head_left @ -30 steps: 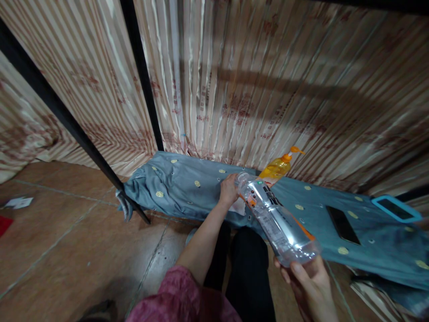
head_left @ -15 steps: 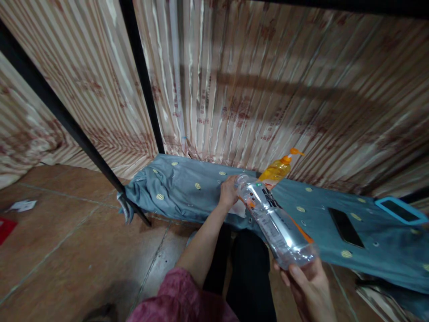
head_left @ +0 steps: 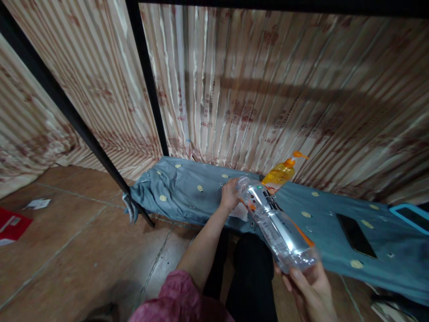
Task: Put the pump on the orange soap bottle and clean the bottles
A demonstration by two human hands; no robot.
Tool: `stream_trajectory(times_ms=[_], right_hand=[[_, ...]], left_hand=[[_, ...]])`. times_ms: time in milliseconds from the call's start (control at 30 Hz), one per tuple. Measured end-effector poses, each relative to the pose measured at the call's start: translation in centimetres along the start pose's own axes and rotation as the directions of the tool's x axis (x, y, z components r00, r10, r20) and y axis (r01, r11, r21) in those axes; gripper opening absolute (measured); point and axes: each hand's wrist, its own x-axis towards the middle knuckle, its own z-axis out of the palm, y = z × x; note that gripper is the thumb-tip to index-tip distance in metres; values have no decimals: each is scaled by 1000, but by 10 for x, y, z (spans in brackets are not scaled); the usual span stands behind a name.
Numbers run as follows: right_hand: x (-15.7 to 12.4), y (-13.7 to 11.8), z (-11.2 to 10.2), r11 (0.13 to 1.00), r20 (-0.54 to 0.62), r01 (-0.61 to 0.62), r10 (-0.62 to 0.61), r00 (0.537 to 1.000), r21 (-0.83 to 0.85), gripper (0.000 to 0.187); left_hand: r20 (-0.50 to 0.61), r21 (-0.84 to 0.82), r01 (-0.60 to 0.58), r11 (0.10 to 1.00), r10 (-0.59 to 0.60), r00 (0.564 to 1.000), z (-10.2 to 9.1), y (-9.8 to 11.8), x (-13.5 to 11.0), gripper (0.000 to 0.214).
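Observation:
A clear plastic bottle (head_left: pixel 276 226) with a silver and orange label is held at a slant between my hands. My right hand (head_left: pixel 308 284) grips its base, thumb on the near side. At the upper end, my left hand (head_left: pixel 230 195) is closed at the bottle's neck; its fingers are partly hidden behind the bottle. Just behind stands a pump bottle (head_left: pixel 279 175) of yellow liquid with an orange pump head, on the blue-green cloth (head_left: pixel 187 188). A white piece of paper or tissue (head_left: pixel 239 212) lies below my left hand.
A black phone (head_left: pixel 355 235) and a blue-rimmed object (head_left: pixel 410 217) lie on the cloth at right. Black metal posts (head_left: pixel 149 80) rise at left before a striped curtain (head_left: pixel 241 89). Red packaging (head_left: pixel 13 226) and a white paper (head_left: pixel 37 204) are on the tiled floor.
The view has shifted slightly to the left, so the surroundings sit further right and more of the red packaging shows. Both hands keep their hold on the bottle, which is barely moved.

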Motion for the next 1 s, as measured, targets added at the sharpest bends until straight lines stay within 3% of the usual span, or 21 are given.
stream_trajectory(times_ms=[600, 833, 1000], right_hand=[[-8, -12, 14, 999, -68, -41, 44, 997, 34, 61], [-6, -8, 9, 1000, -56, -9, 8, 998, -13, 57], [-5, -6, 8, 1000, -36, 12, -12, 999, -19, 57]], left_hand=[[-5, -3, -21, 1000, 21, 1000, 2, -4, 0, 23], [14, -17, -3, 1000, 3, 1000, 0, -2, 1, 23], [40, -21, -56, 998, 56, 998, -3, -3, 1, 24]])
